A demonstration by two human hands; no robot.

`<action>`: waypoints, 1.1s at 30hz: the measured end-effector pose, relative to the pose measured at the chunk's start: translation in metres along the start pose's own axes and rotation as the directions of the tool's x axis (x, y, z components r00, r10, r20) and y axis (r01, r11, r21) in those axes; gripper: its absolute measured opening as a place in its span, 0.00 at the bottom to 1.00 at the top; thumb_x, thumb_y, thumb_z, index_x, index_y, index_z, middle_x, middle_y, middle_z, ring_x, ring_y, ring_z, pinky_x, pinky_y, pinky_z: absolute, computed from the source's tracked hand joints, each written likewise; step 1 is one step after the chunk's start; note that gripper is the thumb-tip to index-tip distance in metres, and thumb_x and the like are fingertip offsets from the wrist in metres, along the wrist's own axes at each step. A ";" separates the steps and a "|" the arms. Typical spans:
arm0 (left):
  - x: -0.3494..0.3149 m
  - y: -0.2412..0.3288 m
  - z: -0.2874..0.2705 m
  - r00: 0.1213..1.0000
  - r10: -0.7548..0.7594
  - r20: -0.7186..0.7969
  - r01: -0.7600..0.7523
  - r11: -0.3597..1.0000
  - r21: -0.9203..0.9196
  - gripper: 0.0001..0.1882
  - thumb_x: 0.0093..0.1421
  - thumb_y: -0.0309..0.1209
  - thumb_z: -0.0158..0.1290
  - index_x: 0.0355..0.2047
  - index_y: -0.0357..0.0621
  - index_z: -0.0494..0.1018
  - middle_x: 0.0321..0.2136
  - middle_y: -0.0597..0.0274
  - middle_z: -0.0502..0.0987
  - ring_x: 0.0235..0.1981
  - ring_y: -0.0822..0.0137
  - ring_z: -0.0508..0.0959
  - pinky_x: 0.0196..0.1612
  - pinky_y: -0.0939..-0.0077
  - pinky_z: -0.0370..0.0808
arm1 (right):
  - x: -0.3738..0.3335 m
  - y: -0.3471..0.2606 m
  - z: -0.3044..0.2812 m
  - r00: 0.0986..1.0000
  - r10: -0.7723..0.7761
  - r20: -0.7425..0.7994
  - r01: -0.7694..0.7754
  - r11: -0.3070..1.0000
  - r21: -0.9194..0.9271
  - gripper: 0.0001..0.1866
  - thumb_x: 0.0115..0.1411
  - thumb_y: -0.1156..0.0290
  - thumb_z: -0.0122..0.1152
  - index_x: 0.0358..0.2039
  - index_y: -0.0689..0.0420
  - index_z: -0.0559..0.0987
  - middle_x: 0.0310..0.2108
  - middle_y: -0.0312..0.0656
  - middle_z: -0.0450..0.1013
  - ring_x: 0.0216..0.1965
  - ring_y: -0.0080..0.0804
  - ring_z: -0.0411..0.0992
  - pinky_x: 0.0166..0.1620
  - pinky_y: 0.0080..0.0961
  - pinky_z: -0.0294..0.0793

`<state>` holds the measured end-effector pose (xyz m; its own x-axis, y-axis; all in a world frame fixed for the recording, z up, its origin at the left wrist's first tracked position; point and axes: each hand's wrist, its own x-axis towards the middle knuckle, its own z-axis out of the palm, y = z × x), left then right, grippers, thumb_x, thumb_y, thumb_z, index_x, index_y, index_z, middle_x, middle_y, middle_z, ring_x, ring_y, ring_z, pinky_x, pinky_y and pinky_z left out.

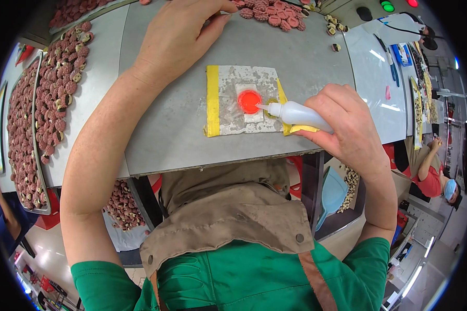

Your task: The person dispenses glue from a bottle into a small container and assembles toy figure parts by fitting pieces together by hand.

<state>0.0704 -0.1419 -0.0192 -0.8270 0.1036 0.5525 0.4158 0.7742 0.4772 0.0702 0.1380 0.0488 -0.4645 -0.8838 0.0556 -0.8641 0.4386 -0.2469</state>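
My right hand (342, 124) is wrapped round a white squeeze bottle (298, 115) that lies tilted to the left. Its thin nozzle tip meets the edge of a round, bright red-orange piece (249, 101). That piece rests on a stained whitish pad (228, 120) with yellow tape along its sides. My left hand (189, 33) is stretched to the far edge of the table, beside a pile of pink scalloped pieces (276, 13). Its thumb and forefinger bend close together at the pile; anything between them cannot be made out.
Grey table (166, 140) lies before me. Trays of dark pink pieces (52, 103) fill the left side. Small dark-and-cream pieces (336, 26) lie at the back right. Below the table are a light blue dustpan (333, 192) and more pieces. A masked person (430, 171) is at the right.
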 end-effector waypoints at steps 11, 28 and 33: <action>0.003 0.010 0.014 0.999 0.013 0.033 -0.014 0.999 0.029 0.08 0.60 0.21 0.51 0.41 0.36 0.75 0.37 0.52 0.77 0.39 0.55 0.76 0.45 0.68 0.70 | -0.027 0.027 0.016 0.983 -0.075 -0.170 0.093 0.991 0.101 0.18 0.49 0.57 0.67 0.31 0.56 0.72 0.29 0.41 0.67 0.33 0.42 0.69 0.38 0.35 0.68; 0.023 0.021 0.025 0.990 -0.092 0.102 0.088 0.995 0.043 0.09 0.63 0.23 0.49 0.43 0.35 0.74 0.38 0.56 0.75 0.39 0.66 0.74 0.43 0.76 0.70 | -0.084 0.195 -0.017 0.489 0.808 -0.329 -0.432 0.552 0.713 0.22 0.56 0.64 0.65 0.48 0.59 0.72 0.42 0.39 0.75 0.42 0.24 0.73 0.46 0.24 0.72; 0.022 0.023 0.029 0.987 -0.111 0.112 0.101 0.991 0.089 0.10 0.64 0.24 0.50 0.44 0.36 0.74 0.37 0.57 0.76 0.38 0.67 0.75 0.42 0.77 0.70 | -0.057 0.264 -0.012 0.360 0.803 -0.475 -0.438 0.595 0.674 0.26 0.54 0.61 0.67 0.50 0.60 0.71 0.43 0.42 0.75 0.43 0.29 0.73 0.46 0.26 0.72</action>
<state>0.0508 -0.1037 -0.0153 -0.9053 0.0866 0.4159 0.2946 0.8334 0.4677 -0.1341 0.3060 -0.0085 -0.9530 0.1113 0.2817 -0.1805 0.5381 -0.8233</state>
